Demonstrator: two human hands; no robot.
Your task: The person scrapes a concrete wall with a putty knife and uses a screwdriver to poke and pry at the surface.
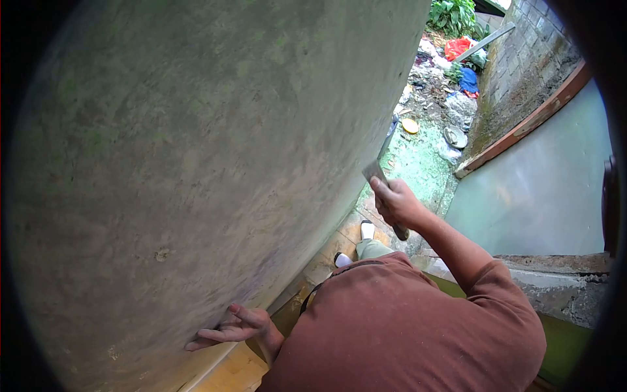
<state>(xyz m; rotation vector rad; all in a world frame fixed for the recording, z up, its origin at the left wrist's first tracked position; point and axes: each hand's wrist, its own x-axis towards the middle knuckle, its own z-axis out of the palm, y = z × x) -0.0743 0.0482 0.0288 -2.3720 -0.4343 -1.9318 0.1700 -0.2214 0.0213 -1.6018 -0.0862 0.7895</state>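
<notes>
Head view shows two hands at a plastered wall [196, 163] that rises beside and beyond the left hand. The right hand [395, 201] is closed firmly around one scraper [374, 171], its blade jutting out past the thumb and the butt of its handle showing below the little finger; whether the blade's edge meets the wall or stands just off it, I cannot tell. The left hand [228, 328] is loosely open and holds nothing, its fingertips seeming to rest on the wall. For good work with the blade here, I would set it nearly flat to the plaster, lean on it evenly with the thumb behind it, and draw short, overlapping strokes so that a corner does not gouge. The left hand would serve best as a feeler for rough spots and as a steady prop, well out of the blade's path. Sure footing matters too, since the ground beyond the right hand looks cluttered. Counting up, there are two hands, one scraper, one plastered wall and two feet [367, 230], which are near the right hand on its wall side. Farther beyond the right hand are one yellow lid [409, 125], one blue cloth [468, 80], one red bag [457, 48] and one leaning plank [484, 42], among litter too jumbled to count. One block wall [522, 59] stands past these, on the side away from the left hand.
</notes>
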